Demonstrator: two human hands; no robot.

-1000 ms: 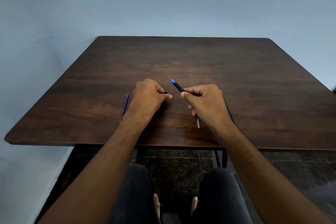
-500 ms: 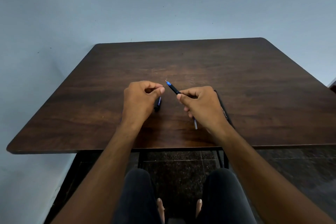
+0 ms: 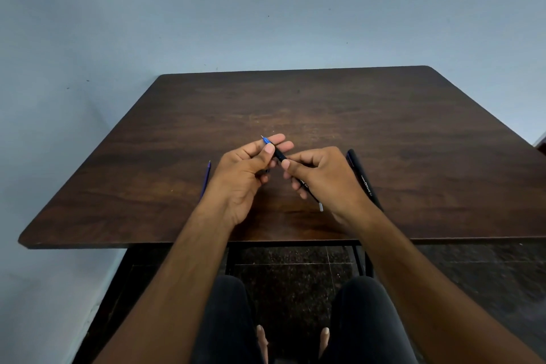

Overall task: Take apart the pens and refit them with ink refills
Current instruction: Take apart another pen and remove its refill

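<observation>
Pen [image 3: 279, 154], black with a blue tip section, is held between both my hands above the middle of the table [image 3: 413, 139], tip pointing away and left. My left hand [image 3: 245, 168] pinches the blue tip end with thumb and fingers; my right hand [image 3: 320, 176] is curled round the barrel, the pale back end poking out below the palm. A second black pen [image 3: 362, 177] lies on the table just right of my right hand. A thin blue refill [image 3: 206, 179] lies on the table left of my left wrist.
</observation>
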